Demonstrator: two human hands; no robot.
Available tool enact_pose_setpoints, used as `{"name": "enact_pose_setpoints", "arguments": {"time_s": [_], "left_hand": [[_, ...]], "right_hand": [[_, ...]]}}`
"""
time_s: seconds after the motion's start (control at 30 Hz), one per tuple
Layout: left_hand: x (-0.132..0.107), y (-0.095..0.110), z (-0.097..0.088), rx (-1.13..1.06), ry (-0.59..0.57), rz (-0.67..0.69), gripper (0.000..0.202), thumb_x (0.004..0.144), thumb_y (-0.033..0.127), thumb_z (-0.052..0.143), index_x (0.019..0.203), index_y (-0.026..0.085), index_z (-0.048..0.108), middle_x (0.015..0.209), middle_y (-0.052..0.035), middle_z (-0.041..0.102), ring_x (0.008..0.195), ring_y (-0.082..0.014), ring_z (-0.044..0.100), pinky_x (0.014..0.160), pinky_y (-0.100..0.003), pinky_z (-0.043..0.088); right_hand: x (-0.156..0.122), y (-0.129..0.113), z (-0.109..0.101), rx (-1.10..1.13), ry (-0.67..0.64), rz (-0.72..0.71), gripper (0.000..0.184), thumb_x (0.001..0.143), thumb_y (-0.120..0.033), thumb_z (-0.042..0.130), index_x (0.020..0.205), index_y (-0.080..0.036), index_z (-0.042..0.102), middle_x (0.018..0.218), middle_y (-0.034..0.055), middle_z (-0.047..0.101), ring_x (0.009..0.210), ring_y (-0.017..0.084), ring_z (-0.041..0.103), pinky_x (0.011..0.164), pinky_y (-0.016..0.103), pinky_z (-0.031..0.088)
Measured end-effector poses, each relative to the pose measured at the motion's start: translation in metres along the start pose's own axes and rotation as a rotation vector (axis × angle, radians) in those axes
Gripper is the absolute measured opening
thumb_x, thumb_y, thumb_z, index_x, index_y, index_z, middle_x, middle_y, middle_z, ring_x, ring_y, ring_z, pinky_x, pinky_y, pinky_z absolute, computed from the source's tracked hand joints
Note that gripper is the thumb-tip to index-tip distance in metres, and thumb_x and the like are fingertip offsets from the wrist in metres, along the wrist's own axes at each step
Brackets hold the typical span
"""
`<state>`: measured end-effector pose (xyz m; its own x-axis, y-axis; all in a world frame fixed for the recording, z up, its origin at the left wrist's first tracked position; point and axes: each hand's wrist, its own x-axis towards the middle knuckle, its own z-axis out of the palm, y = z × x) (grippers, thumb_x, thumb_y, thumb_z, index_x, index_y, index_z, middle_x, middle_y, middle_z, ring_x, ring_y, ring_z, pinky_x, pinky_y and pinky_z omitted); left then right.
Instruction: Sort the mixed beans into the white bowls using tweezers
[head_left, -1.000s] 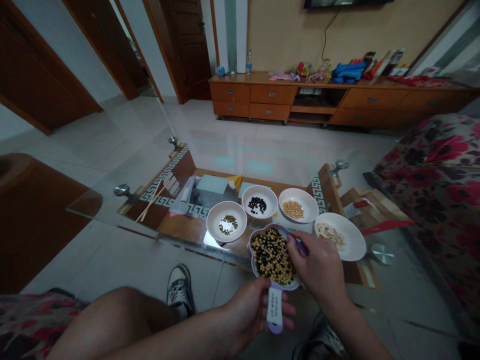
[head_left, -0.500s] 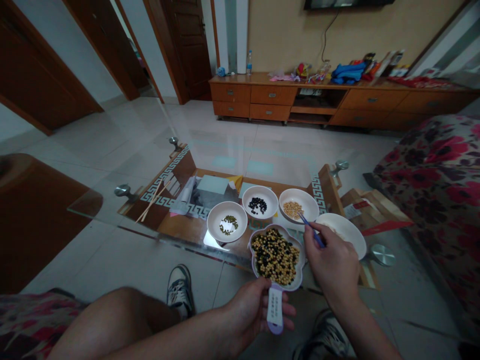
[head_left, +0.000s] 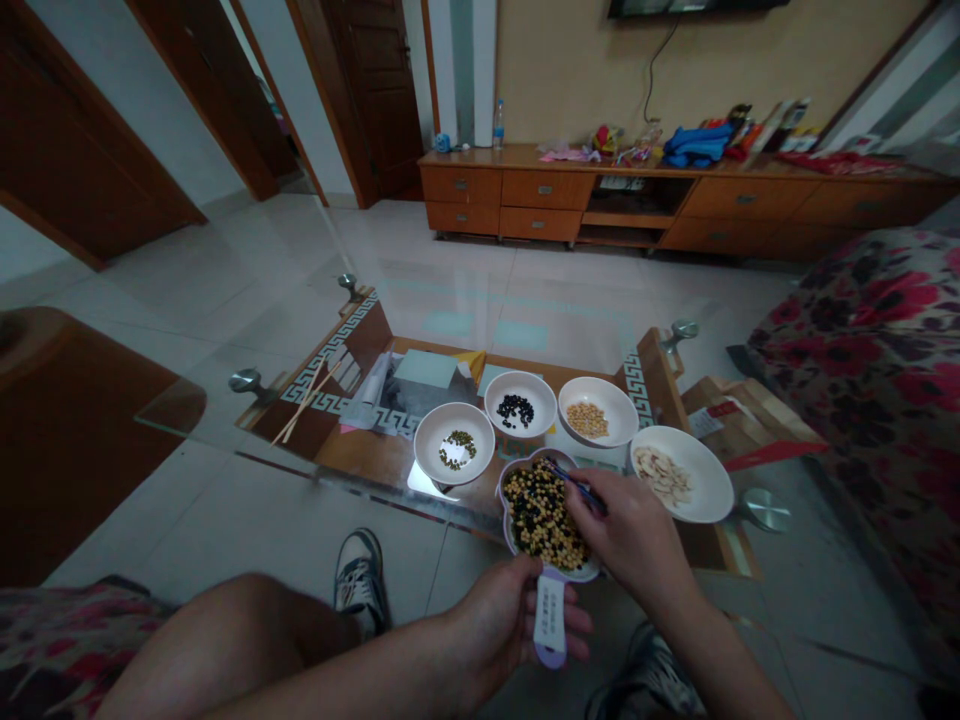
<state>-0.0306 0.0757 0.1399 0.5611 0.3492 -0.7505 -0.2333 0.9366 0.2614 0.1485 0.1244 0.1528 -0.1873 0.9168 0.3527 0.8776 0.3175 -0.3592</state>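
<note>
My left hand (head_left: 510,620) grips the handle of a purple-rimmed, flower-shaped dish (head_left: 507,535) just off the table's front edge. Mixed yellow, black and green beans (head_left: 547,520) fill it. In my right hand (head_left: 626,525) is a pair of blue tweezers (head_left: 581,485), its tips among the beans at the dish's far side. Around the dish stand white bowls: one with green beans (head_left: 459,450), one with black beans (head_left: 516,411), one with yellow beans (head_left: 587,420), and one with pale flat slices (head_left: 662,474). Whether the tweezers hold a bean is too small to tell.
The bowls rest on a glass-topped table (head_left: 495,300) with metal corner knobs. Chopsticks (head_left: 304,405) lie at its left, papers (head_left: 427,385) show under the glass. A brown paper bag (head_left: 750,415) stands at the right. Beyond is a wooden cabinet (head_left: 540,190).
My right hand has moved left and toward me with the tweezers, from the yellow bean bowl to the flower-shaped dish. The pale slices are now uncovered. My left hand stays put.
</note>
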Motion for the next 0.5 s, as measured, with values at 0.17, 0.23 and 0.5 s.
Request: {"name": "enact_pose_setpoints", "arguments": {"time_s": [0.17, 0.23, 0.5], "left_hand": [[-0.0008, 0.0006, 0.0011, 0.001, 0.024, -0.013, 0.049, 0.099, 0.036, 0.028, 0.099, 0.004, 0.066, 0.090, -0.0155, 0.072, 0.065, -0.0182, 0.069, 0.066, -0.027, 0.045], [0.0001, 0.0007, 0.0004, -0.003, 0.015, -0.011, 0.049, 0.098, 0.036, 0.029, 0.101, 0.004, 0.066, 0.090, -0.0156, 0.072, 0.065, -0.0184, 0.070, 0.066, -0.027, 0.046], [0.0011, 0.0000, -0.0008, -0.007, 0.010, -0.004, 0.049, 0.099, 0.036, 0.028, 0.100, 0.004, 0.066, 0.089, -0.0152, 0.072, 0.065, -0.0184, 0.070, 0.065, -0.027, 0.046]], "right_hand": [[-0.0035, -0.0012, 0.0036, 0.030, -0.147, -0.029, 0.020, 0.093, -0.025, 0.054, 0.096, -0.019, 0.072, 0.086, 0.0055, 0.076, 0.076, 0.021, 0.070, 0.071, 0.035, 0.048], [-0.0039, -0.0021, 0.0038, 0.042, -0.207, -0.016, 0.020, 0.092, -0.024, 0.054, 0.098, -0.020, 0.072, 0.088, 0.0053, 0.077, 0.079, 0.022, 0.071, 0.073, 0.036, 0.048], [-0.0034, -0.0029, 0.0042, 0.033, -0.260, -0.007, 0.018, 0.091, -0.022, 0.055, 0.097, -0.020, 0.072, 0.089, 0.0044, 0.077, 0.080, 0.021, 0.071, 0.075, 0.036, 0.047]]}}
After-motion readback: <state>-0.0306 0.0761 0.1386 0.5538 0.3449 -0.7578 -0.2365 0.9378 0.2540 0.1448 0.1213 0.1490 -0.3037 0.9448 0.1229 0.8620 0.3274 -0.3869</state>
